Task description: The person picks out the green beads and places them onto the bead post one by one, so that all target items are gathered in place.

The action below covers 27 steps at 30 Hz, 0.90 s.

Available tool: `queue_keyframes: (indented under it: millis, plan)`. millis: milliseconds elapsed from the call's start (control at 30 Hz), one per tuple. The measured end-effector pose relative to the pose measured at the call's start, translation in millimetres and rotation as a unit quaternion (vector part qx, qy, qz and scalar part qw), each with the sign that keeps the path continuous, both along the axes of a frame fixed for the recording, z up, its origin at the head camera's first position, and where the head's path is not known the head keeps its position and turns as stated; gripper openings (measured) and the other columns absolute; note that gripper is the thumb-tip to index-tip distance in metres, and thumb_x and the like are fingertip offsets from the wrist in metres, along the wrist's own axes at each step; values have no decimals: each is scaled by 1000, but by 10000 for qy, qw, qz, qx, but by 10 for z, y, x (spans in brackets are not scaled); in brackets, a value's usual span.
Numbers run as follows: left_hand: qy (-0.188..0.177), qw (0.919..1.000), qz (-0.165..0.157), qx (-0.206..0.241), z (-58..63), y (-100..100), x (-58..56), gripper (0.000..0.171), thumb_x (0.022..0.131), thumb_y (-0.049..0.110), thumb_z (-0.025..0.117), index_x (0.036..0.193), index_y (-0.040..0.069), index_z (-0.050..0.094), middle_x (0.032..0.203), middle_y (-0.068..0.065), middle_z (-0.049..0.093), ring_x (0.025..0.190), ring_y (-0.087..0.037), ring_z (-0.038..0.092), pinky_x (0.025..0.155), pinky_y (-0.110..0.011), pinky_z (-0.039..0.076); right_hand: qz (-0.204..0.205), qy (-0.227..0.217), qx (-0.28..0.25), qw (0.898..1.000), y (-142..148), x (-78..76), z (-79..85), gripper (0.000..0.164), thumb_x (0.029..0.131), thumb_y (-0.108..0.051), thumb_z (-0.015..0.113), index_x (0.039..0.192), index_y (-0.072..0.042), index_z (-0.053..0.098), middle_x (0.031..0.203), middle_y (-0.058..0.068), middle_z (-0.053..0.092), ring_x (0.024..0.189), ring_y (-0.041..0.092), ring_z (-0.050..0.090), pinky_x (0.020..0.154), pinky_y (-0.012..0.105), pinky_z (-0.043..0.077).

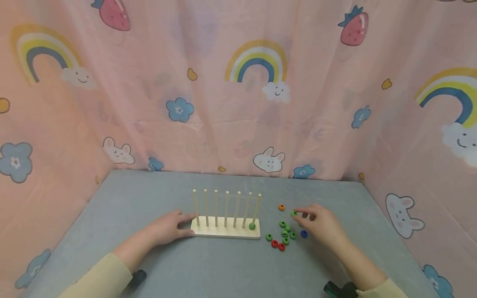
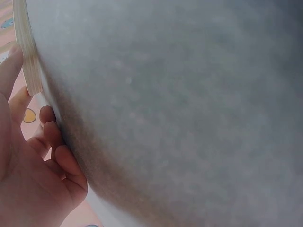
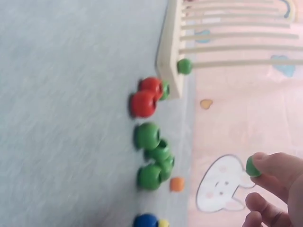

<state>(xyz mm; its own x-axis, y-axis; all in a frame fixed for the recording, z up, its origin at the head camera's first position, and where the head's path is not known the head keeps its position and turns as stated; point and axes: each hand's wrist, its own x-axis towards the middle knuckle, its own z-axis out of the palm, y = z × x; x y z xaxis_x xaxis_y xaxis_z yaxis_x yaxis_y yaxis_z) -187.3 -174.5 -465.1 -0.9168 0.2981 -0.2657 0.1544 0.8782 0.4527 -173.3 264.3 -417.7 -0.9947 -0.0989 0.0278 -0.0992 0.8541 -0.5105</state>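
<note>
Step now, I judge: bringing green bead to peg board. Right hand pinches this bead between thumb and finger, at fingertips. Next move probably calls for carrying left, hole over nearest peg, where threaded bead sits. Left hand grips opposite board end. Loose beads lie left of right hand.

Right fingers pinched; left fingers parted, gripping.
</note>
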Motion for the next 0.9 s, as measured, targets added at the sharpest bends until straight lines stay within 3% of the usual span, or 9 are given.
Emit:
queue_keyframes:
  millis: [433, 900]
  plan:
    - [-44, 10000, 13, 46, 4, 0, 1, 66, 84, 54, 72, 143, 30, 56, 99, 1, 52, 82, -18, 48, 76, -42, 43, 9, 511, -695, 9963, -347, -17, 211, 26, 90, -30, 75, 114, -19, 76, 86, -3, 58, 78, 18, 50, 60, 30, 43]
    - [-152, 9997, 35, 188, 28, -6, 2, 67, 84, 54, 73, 143, 28, 56, 102, -1, 54, 86, -18, 50, 82, -46, 44, 469, 1095, -1429, 9825, -645, -40, 423, 23, 90, -27, 76, 113, -22, 76, 90, -6, 62, 80, 17, 54, 69, 29, 49]
